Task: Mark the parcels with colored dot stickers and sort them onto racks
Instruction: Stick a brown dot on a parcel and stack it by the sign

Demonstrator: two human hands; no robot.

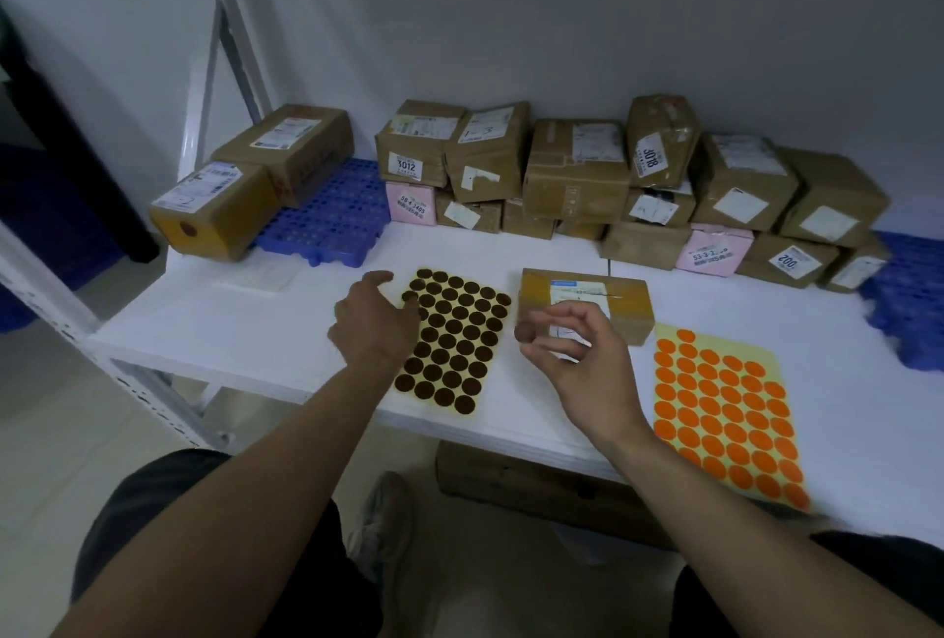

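White and flat, the surface [245,331] runs out from a pale wall, with a metal rack post [204,91] rising at its far left corner. Along the far edge stands a row of stacked brown parcels [577,167], with two pink boxes [411,203] among them, most carrying white labels. At the far left, two more brown boxes [265,178] rest partly on a blue plastic grid pallet [332,218]; one of them has a dark dot on its near end. A second blue pallet [914,300] sits at the right edge.

Near the front edge lies a sheet of dark brown dot stickers [452,341]. The left hand [370,326] rests on the left side of this sheet, its fingers [408,298] spread apart and pressing the paper flat, gripping nothing. Just to the right of the sheet, one small parcel [628,300] with a white label sits alone, nearer the front than the row. The right hand [577,356] hovers over this parcel, its thumb and forefinger pinched together on a single brown dot sticker [523,332] held just above the parcel's left end. A sheet of orange dot stickers [730,412] lies toward the front right, beside the parcel, overhanging the front edge.

Below the surface a cardboard box [536,484] and a shoe [380,515] show on the floor.
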